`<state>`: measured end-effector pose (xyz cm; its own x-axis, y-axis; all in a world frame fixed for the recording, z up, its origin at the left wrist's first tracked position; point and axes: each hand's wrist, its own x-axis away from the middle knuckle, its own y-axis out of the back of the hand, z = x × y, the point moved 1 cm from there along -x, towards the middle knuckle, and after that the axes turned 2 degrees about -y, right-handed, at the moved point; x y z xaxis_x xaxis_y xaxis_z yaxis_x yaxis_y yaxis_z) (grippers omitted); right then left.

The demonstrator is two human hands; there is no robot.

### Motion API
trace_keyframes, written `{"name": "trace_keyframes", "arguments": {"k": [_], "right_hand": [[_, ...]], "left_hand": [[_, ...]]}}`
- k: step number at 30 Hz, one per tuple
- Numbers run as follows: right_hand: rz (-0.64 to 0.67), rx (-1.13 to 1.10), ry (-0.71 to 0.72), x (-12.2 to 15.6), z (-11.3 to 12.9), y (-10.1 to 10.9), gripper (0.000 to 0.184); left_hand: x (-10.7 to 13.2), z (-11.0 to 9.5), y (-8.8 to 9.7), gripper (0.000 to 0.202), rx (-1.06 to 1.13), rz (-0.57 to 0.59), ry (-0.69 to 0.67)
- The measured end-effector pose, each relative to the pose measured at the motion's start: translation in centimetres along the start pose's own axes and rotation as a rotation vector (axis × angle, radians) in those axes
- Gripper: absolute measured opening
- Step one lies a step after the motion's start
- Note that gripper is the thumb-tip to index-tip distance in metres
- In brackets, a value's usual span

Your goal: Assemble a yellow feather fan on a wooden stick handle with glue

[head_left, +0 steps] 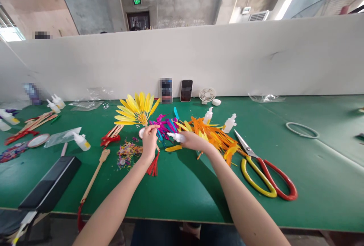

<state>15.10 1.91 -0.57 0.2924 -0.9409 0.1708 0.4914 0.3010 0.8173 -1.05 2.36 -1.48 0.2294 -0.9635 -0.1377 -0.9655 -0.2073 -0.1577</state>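
My left hand (pixel 149 141) is closed around the handle of a fan of yellow feathers (pixel 138 109), which spreads out above the fist. A red tassel (pixel 153 165) hangs below that hand. In my right hand (pixel 193 141) is a small white squeeze bottle (pixel 176 137), its nozzle pointing left toward the fan handle. Just behind the hands lie magenta and blue feathers (pixel 162 126). A heap of orange feathers (pixel 212 134) sits to the right of my right hand, and one loose yellow feather (pixel 173 148) lies under the bottle.
Large scissors (pixel 263 170) with red and yellow handles lie open at right. Other glue-type bottles (pixel 229 123), colourful scraps (pixel 129 153), a wooden stick (pixel 95 174) and a black box (pixel 51 185) are about. A phone (pixel 186 90) and small fan (pixel 207 95) stand by the white partition (pixel 136 63).
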Motion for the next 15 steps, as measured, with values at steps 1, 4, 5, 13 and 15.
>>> {"name": "trace_keyframes", "arguments": {"k": [1, 4, 5, 13, 15], "right_hand": [[-0.013, -0.019, -0.005, 0.02, -0.04, 0.15, 0.025], [-0.026, -0.026, -0.004, 0.12, -0.22, 0.49, 0.027], [-0.005, -0.011, 0.002, 0.15, -0.28, 0.52, 0.028], [0.045, 0.132, 0.049, -0.03, -0.28, -0.38, 0.028], [0.051, 0.134, 0.046, -0.09, -0.23, -0.48, 0.029]], "left_hand": [[0.03, -0.02, -0.02, 0.011, 0.000, 0.003, 0.002], [0.11, -0.12, -0.09, 0.011, -0.001, 0.009, 0.004], [0.13, -0.16, -0.11, 0.011, -0.001, 0.008, 0.006], [0.19, -0.32, -0.20, 0.010, 0.021, 0.007, 0.017], [0.22, -0.31, -0.20, 0.011, 0.018, 0.006, 0.016]]}}
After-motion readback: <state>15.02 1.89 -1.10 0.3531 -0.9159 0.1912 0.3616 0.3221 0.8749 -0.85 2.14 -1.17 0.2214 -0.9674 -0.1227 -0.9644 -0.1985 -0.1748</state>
